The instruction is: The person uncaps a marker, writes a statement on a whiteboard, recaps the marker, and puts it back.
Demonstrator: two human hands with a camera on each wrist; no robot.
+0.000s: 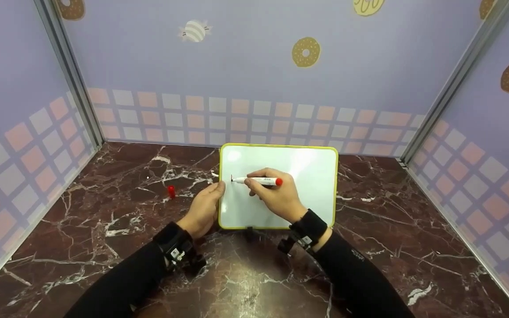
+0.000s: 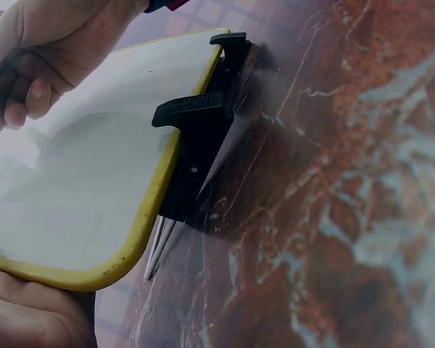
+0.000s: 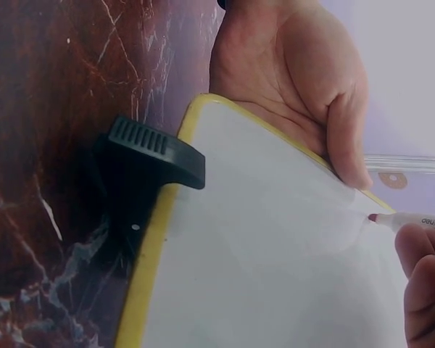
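A small whiteboard (image 1: 276,207) with a yellow frame stands tilted back on a black stand (image 2: 196,145). My left hand (image 1: 203,207) grips its left edge, thumb at the front of the frame and the other fingers hidden behind. In my right hand (image 1: 281,196) I pinch a white marker (image 1: 261,180) with a red end. Its uncapped red tip (image 3: 373,217) is at the left part of the board, by a short red mark (image 1: 231,177). In the left wrist view the right hand (image 2: 58,43) hangs over the white surface.
A red marker cap (image 1: 171,191) stands on the dark marbled table (image 1: 126,247), left of the board. Patterned lilac panels (image 1: 245,66) with metal corner posts (image 1: 75,75) close in the back and both sides.
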